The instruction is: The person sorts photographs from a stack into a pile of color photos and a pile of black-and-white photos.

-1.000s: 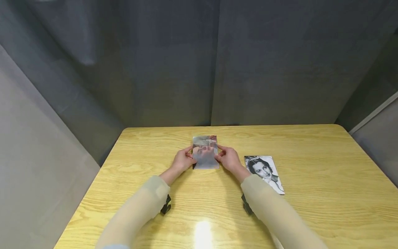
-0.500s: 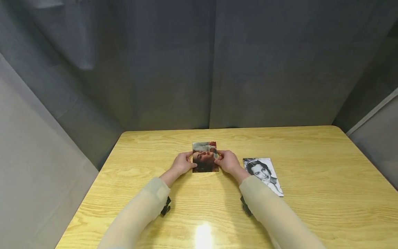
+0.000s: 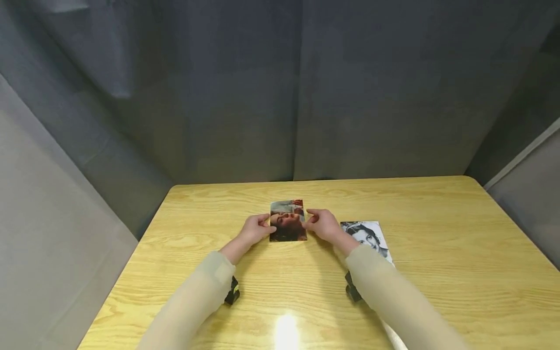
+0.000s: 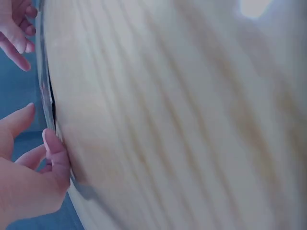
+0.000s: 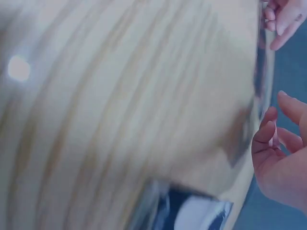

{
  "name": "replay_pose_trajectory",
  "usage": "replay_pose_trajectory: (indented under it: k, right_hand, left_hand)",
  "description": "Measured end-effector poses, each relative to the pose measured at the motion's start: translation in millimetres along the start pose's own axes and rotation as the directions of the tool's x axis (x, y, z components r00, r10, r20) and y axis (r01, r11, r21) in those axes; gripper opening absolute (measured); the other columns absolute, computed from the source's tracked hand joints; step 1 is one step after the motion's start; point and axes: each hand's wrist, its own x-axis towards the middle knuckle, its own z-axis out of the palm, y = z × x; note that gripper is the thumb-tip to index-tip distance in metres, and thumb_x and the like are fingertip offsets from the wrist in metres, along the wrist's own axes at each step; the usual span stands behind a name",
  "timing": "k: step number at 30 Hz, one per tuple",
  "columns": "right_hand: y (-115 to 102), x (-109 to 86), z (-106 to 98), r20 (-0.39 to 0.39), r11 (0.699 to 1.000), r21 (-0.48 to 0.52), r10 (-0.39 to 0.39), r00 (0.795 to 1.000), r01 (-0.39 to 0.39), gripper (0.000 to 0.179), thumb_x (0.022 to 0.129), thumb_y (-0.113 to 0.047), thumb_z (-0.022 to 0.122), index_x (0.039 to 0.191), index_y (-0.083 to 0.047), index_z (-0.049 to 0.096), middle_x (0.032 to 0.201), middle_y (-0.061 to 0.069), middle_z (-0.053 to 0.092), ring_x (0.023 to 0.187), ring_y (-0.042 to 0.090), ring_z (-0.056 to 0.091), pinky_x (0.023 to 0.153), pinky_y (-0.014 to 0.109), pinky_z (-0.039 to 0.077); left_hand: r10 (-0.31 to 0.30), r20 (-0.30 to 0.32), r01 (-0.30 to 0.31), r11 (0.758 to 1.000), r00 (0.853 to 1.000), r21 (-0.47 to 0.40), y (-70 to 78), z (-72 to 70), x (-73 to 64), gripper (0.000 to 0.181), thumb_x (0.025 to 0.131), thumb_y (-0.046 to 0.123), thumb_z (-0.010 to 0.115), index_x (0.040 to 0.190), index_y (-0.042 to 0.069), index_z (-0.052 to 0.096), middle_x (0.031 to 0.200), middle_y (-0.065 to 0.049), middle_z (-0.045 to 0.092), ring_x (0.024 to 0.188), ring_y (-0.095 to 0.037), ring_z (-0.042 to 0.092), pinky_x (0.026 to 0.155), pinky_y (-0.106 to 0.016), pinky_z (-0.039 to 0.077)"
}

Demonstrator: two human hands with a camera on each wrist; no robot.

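Observation:
In the head view a colour photo card [image 3: 287, 221], printed with a tilted face, lies flat toward the back of the table. At its left edge is my left hand [image 3: 251, 231], thumb tip overlapping the border, index finger spread away from the thumb. My right hand [image 3: 324, 226] stands beside the card's right edge, thumb and index finger apart with nothing between them. The right wrist view shows that hand's other fingers loosely bent. A black-and-white portrait card [image 3: 366, 234] lies farther right, partly covered by my right forearm.
The wood-grain table [image 3: 437, 233] carries both cards. Dark grey curtain [image 3: 236, 97] hangs right behind its back edge, and a light panel [image 3: 52, 243] flanks the left side. Small black devices [image 3: 352, 289] sit beneath both wrists.
Both hands gripped the colour card's sides earlier; the glare on it disappears as it settles flat. The right fingers then come off its edge, and the right forearm covers more of the portrait card.

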Motion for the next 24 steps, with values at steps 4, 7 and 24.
replay_pose_trajectory:
  k: [4, 7, 24]
  right_hand:
    - [-1, -10.7, -13, 0.017, 0.998, 0.064, -0.021, 1.000, 0.020, 0.056, 0.092, -0.006, 0.066, 0.142, 0.007, 0.043, 0.092, 0.011, 0.062, 0.070, 0.019, 0.053, 0.054, 0.026, 0.040]
    - [1, -24.4, -27, 0.018, 0.996, 0.075, -0.045, 0.999, 0.044, 0.055, 0.093, -0.007, 0.065, 0.142, 0.006, 0.043, 0.096, 0.012, 0.061, 0.070, 0.025, 0.053, 0.050, 0.026, 0.038]
    - [28, -108.8, -104, -0.032, 0.980, 0.001, -0.198, 0.980, 0.199, 0.056, 0.092, -0.011, 0.068, 0.140, 0.007, 0.045, 0.103, 0.013, 0.062, 0.082, 0.021, 0.058, 0.059, 0.026, 0.045]
  left_hand:
    - [-0.013, -0.017, 0.011, 0.996, 1.000, -0.086, -2.6, -5.0, -9.0, 0.054, 0.090, 0.005, 0.069, 0.139, -0.005, 0.049, 0.082, -0.006, 0.060, 0.062, -0.013, 0.048, 0.054, -0.024, 0.042]
    - [0.002, -0.032, -0.006, 0.992, 0.999, -0.124, 1.4, -4.0, -21.1, 0.050, 0.091, 0.006, 0.068, 0.138, -0.003, 0.051, 0.088, -0.007, 0.060, 0.068, -0.019, 0.053, 0.055, -0.028, 0.045]
    - [0.210, 0.023, -0.203, 0.965, 0.978, -0.166, 56.2, 39.8, -83.4, 0.042, 0.094, 0.014, 0.066, 0.131, -0.002, 0.057, 0.105, -0.006, 0.065, 0.096, -0.020, 0.058, 0.078, -0.026, 0.049]
